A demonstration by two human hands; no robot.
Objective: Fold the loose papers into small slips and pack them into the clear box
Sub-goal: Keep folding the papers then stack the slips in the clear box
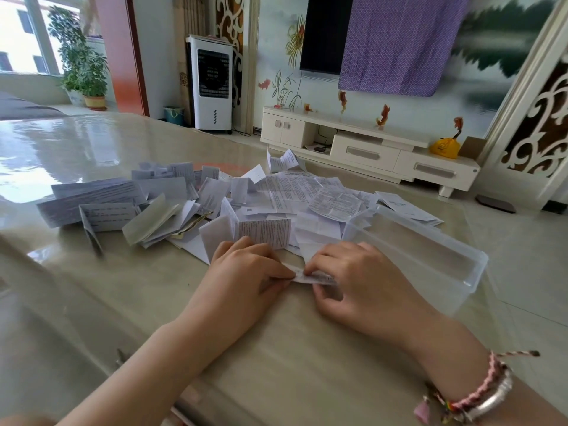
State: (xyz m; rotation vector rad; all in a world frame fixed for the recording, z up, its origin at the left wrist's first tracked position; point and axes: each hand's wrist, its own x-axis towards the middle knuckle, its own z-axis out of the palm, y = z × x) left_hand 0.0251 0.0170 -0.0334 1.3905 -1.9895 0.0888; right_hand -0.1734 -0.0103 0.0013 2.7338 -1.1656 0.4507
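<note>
Two hands are seen low on the glossy table, meeting over one narrow paper slip. The slip is laid flat on the table between the hands, its long axis running left to right. The left hand is placed on the slip's left end, with the fingers curled and the fingertip and thumb pinched on the paper's edge. The right hand is placed on the slip's right part; its fingers are bent down onto the upper edge and the thumb is tucked below, so that the slip is gripped there. Most of the slip is covered by the two hands, and only a short white strip is exposed between them.

Just beyond the hands, a heap of loose papers is spread across the table, some sheets flat and printed, others already creased. To the left of the heap, folded slips are lined up in a stack, well apart from the left hand.

The clear box is set just beside the right hand, on its far right side, with its opening upward. Papers are overlapped by its far end. On the right wrist, braided bracelets are worn.
</note>
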